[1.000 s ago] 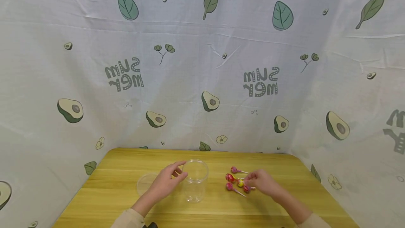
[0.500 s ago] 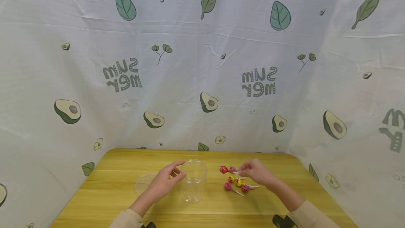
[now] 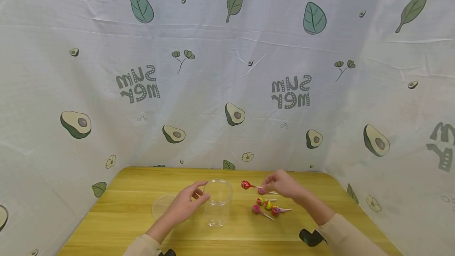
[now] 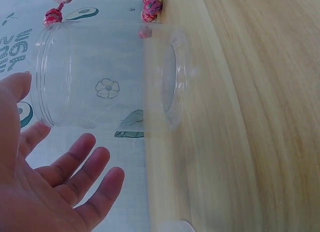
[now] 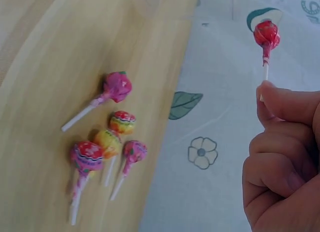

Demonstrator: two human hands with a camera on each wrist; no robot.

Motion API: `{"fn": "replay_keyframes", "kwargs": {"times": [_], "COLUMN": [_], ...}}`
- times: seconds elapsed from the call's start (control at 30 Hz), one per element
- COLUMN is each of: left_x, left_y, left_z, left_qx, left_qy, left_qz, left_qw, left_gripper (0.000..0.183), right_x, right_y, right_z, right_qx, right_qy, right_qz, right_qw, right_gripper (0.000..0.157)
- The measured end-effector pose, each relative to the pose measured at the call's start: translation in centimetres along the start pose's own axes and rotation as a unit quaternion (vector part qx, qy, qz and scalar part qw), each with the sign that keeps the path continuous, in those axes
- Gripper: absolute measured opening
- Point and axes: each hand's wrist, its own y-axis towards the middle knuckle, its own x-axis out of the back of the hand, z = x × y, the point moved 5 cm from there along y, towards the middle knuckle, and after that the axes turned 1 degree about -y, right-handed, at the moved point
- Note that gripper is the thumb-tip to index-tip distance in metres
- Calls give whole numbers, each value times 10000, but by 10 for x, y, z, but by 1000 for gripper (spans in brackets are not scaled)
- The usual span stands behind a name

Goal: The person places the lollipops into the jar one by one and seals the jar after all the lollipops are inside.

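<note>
A clear plastic jar [image 3: 217,213] stands upright on the table, its mouth uncovered. My left hand [image 3: 188,204] is beside the jar's rim, fingers loosely spread; in the left wrist view the thumb and index finger come close to the rim, and whether they touch it I cannot tell. To the right, my right hand [image 3: 282,185] pinches the white stick of a red-wrapped lollipop [image 5: 266,35] between thumb and forefinger, candy end toward the jar and raised above the table. Several other lollipops, such as a pink one [image 5: 117,86] and a yellow one [image 5: 107,143], lie below that hand.
A clear round lid [image 3: 158,208] lies flat on the wooden table [image 3: 135,192], left of the jar and partly behind my left forearm. A printed cloth [image 3: 199,90] hangs behind the table and along both sides.
My right hand has picked the red lollipop out of the group, lifted it and carried it up and leftward toward the jar. The left hand and the jar have stayed in place.
</note>
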Motion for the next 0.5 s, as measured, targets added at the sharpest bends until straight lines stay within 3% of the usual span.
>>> {"fn": "replay_keyframes", "kwargs": {"times": [0.5], "left_x": [1], "left_y": [-4], "left_z": [-2], "left_qx": [-30], "left_qy": [-51], "left_qz": [28], "left_qw": [10000], "left_gripper": [57], "right_x": [1], "right_y": [23], "right_z": [37], "right_qx": [306], "right_qy": [-122], "right_qz": [200], "right_qw": [9993], "right_gripper": [10]}}
